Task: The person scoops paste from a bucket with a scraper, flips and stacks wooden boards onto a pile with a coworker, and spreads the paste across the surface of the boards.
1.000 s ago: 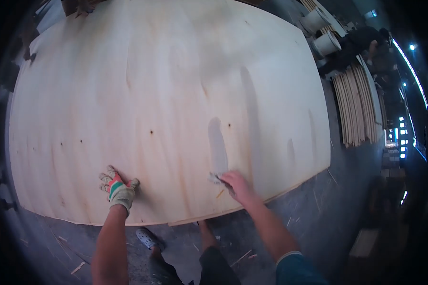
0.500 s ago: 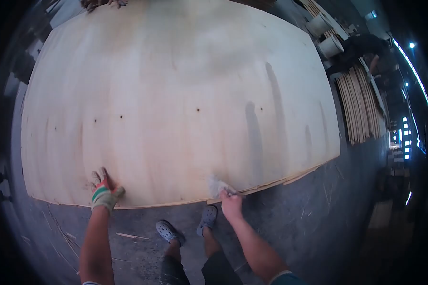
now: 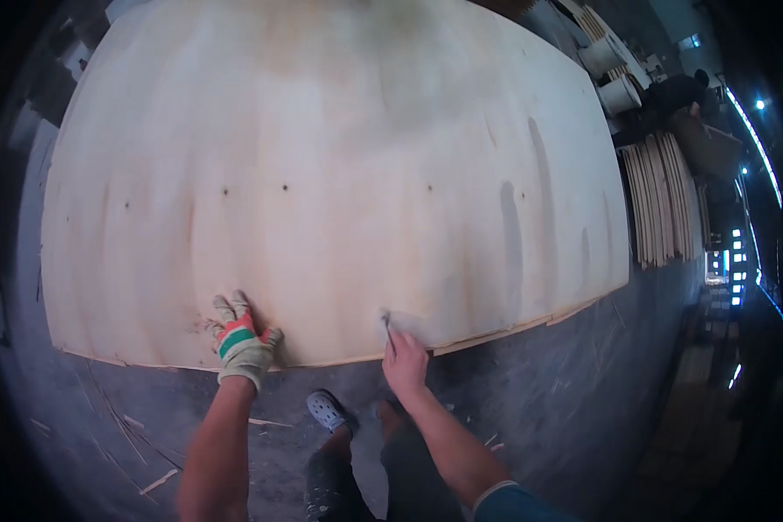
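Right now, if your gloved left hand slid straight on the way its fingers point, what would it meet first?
No obstacle shows: the left hand would probably reach a small dark spot on the pale board first, though depth and exact aim are unclear.

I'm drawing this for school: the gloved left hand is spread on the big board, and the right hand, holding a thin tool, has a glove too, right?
No, the right hand is bare, as the head view shows. It does hold a thin tool, and the gloved left hand is spread on the big board.

no readable text, no legible labels, no numbers or signs
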Available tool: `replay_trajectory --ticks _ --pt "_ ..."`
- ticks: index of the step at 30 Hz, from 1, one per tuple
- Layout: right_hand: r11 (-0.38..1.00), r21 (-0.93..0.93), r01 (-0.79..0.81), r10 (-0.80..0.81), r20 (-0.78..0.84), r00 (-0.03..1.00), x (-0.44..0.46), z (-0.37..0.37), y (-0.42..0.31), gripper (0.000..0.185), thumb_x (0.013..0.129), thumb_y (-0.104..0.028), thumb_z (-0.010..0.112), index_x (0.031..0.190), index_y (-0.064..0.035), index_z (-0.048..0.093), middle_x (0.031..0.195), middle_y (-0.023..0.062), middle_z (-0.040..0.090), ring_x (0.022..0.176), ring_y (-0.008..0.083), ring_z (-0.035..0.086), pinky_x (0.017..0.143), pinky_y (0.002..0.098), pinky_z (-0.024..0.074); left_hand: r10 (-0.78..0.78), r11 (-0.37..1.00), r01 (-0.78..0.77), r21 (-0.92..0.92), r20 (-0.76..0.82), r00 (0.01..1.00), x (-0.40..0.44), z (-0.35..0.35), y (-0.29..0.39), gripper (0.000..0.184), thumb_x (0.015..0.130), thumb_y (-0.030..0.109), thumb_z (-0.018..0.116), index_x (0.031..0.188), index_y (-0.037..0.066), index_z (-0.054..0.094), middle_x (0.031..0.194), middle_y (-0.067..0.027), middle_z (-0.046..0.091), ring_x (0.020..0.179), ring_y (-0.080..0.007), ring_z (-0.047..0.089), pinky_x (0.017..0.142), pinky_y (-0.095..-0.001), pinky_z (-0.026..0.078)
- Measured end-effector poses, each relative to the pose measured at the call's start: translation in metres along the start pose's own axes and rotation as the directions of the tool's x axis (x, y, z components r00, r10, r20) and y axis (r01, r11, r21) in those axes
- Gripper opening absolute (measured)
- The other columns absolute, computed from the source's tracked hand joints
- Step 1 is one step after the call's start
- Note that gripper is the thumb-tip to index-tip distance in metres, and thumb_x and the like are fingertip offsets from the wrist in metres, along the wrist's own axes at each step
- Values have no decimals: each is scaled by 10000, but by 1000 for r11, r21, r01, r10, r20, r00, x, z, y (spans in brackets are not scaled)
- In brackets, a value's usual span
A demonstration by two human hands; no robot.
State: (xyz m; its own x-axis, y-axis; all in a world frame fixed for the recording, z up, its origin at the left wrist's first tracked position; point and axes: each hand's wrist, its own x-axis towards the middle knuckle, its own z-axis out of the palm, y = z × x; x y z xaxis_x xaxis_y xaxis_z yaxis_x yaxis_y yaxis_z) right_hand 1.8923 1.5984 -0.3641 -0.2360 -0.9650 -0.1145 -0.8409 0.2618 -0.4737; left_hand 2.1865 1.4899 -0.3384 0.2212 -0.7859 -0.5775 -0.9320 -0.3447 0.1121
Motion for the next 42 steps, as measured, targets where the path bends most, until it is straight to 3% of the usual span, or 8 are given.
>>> replay_trajectory --ticks 6,10,16,20,22,25,32,42 --pt "894 447 -29 -50 163 985 -8 0 -63 197 914 -37 641 1085 12 726 1026 167 732 934 322 715 829 385 564 109 993 -87 -80 331 937 61 -145 -48 730 918 505 638 1525 133 474 1544 -233 480 1340 -437 534 1146 -512 406" --pt "866 499 -4 -101 184 978 78 -39 -143 203 916 -41 655 1099 0 731 1004 183 723 916 321 727 825 373 564 35 999 -38 4 -463 886 170 -172 -145 638 900 442 681 1386 42 576 1412 -240 591 1278 -410 575 1052 -489 467" --pt "934 337 -115 66 152 986 304 -38 -285 164 936 -89 671 1044 22 722 913 155 719 819 226 714 789 346 563 -213 975 205 -80 -109 971 249 -207 -200 1205 787 492 813 1614 -48 123 1652 -363 140 1556 -493 123 1277 -528 134" --pt "247 927 -284 273 214 938 468 83 -317 214 958 -125 617 993 71 694 911 208 718 878 285 731 797 385 578 -246 963 237 -128 -58 968 260 -206 -211 1249 755 481 831 1619 -50 104 1665 -363 77 1558 -515 76 1278 -537 88" --pt "939 143 -313 314 16 949 547 129 -323 166 918 -27 577 988 70 693 917 223 676 890 329 709 786 424 561 -298 946 295 -137 -7 954 265 -211 -206 1257 743 472 835 1617 -57 104 1668 -363 55 1553 -529 78 1278 -538 83" --pt "993 2 121 -120 -101 988 581 125 -383 269 863 12 579 1102 6 701 1141 202 675 1047 396 658 907 454 543 -363 915 369 -160 71 929 271 -226 -198 1235 741 442 833 1631 -14 108 1673 -357 41 1545 -553 71 1249 -604 140" --pt "803 155 575 -595 253 763 431 91 -284 380 776 87 646 1119 -61 713 1042 164 695 1012 389 659 914 442 539 -337 920 343 -191 65 939 259 -232 -201 1184 760 456 825 1631 16 155 1672 -356 62 1544 -541 109 1225 -631 194" --pt "975 43 218 -222 147 964 -51 107 -248 565 671 33 742 1226 -48 671 1185 170 668 1138 384 610 967 461 524 229 939 -234 -254 -47 972 208 -223 -318 869 850 427 750 1503 -44 423 1611 -316 317 1495 -488 300 1242 -501 256"
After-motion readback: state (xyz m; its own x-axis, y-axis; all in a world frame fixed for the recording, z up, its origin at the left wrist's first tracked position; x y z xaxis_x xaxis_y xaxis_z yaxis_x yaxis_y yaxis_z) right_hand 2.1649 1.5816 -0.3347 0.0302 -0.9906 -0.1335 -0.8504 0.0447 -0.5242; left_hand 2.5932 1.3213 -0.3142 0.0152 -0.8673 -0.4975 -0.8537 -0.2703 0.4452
